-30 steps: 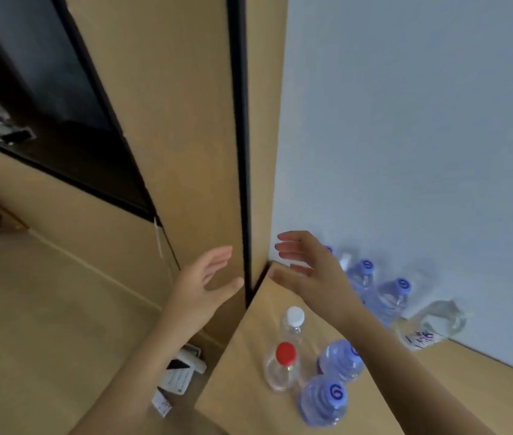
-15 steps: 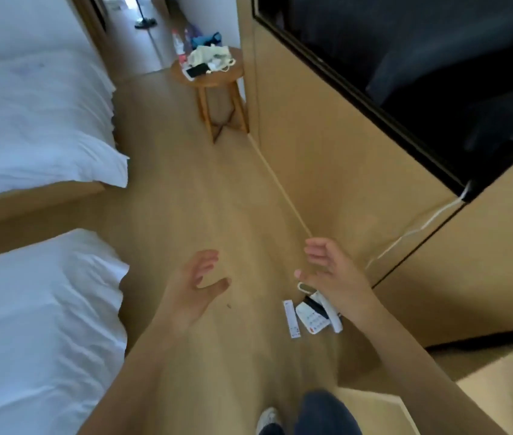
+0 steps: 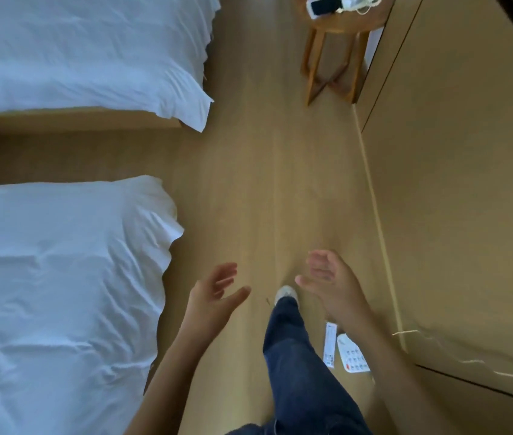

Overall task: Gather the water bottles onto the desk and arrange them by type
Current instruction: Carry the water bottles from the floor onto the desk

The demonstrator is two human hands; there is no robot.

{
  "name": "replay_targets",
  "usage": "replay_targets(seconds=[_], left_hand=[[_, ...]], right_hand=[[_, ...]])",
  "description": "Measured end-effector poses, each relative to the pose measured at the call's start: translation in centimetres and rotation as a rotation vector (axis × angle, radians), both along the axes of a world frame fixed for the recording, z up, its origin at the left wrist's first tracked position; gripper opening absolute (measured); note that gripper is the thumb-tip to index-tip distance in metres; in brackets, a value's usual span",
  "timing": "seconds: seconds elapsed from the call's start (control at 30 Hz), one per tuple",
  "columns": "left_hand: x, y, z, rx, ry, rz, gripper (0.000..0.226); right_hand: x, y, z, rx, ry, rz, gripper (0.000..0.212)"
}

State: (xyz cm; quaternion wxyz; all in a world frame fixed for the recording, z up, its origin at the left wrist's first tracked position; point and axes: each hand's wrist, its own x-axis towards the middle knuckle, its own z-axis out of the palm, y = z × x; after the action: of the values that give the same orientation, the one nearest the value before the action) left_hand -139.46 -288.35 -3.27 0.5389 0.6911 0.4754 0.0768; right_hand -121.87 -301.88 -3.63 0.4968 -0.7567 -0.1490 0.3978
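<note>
Both hands empty and spread — left hand (image 3: 214, 290), right hand (image 3: 327, 277) — so walk on to the round stool (image 3: 336, 29), scanning for bottles.

**Bare forearms, blue jeans, one pale shoe**

Both arms enter from the bottom of the frame with no sleeves in sight: the forearms are bare right up to the lower edge, and no watch, band or ring shows on the left hand (image 3: 214, 293) or the right hand (image 3: 330, 281). Between them, in the lower centre, one leg wears dark blue denim jeans (image 3: 299, 365) with soft creases running along the fabric. At the end of that leg sits a light, whitish shoe (image 3: 285, 292) (only its rounded toe shows, and it is somewhat blurred).
</note>
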Motion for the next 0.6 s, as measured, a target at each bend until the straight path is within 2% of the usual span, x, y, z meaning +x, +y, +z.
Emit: replay_targets(seconds=[0.27,0.6], left_hand=[[15.4,11.0,1.3,0.011,0.006,-0.041,0.041],[28.8,23.9,-0.1,-0.070,0.005,-0.048,0.034]], right_hand=[[14.9,10.5,0.8,-0.063,-0.038,0.046,0.043],[26.7,22.8,-0.1,-0.090,-0.001,-0.009,0.038]])
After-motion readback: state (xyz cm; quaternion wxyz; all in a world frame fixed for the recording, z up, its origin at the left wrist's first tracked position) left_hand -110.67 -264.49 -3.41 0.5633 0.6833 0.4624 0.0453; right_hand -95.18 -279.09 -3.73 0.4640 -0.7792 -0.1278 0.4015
